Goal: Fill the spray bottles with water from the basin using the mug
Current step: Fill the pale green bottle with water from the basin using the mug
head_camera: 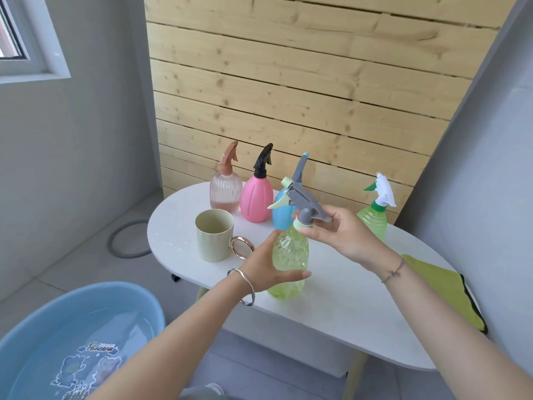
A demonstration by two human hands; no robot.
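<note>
1. The left hand (265, 269) wraps round the belly of the yellow bottle (291, 255), steadying it at the table (360, 313) edge.
2. The right hand (346, 235) pinches the collar under the spray head (308, 202), I'd guess to twist it; which way, I can't tell.
3. From that bottle, the mug (213, 241) stands at ten o'clock, mouth up, handle toward the hands.
4. The basin (86, 295), holding water, sits at eight o'clock, handy for dipping.
5. Four other bottles (256, 197) wait from eleven to two o'clock.

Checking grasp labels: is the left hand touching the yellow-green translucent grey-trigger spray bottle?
Touching. Head view: left hand grips the yellow-green spray bottle, thumb lying across its front.
</note>
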